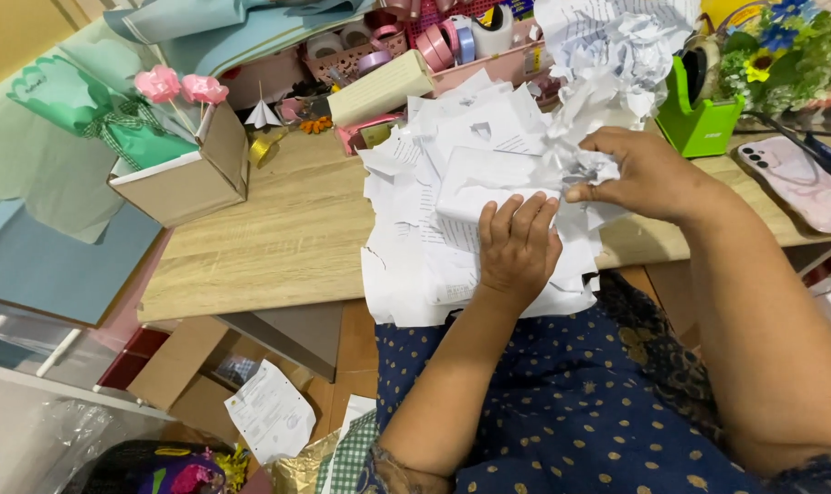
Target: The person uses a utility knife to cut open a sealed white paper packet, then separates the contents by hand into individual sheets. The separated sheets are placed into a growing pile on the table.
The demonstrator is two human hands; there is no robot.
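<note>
Left hand [518, 245]: flat, fingers spread, on paper stack [434, 183] at table [278, 238] front edge | right hand [639, 174]: pinched crumpled paper [591, 166], just right of left fingertips.

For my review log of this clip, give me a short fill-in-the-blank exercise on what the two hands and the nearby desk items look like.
1. The left hand lies flat on a pile of white ____.
2. The right hand pinches a piece of paper that is ____.
3. The tape dispenser beside the right hand is coloured ____.
4. The two pink flowers stand in a cardboard ____.

Missing words: paper; crumpled; green; box
</note>
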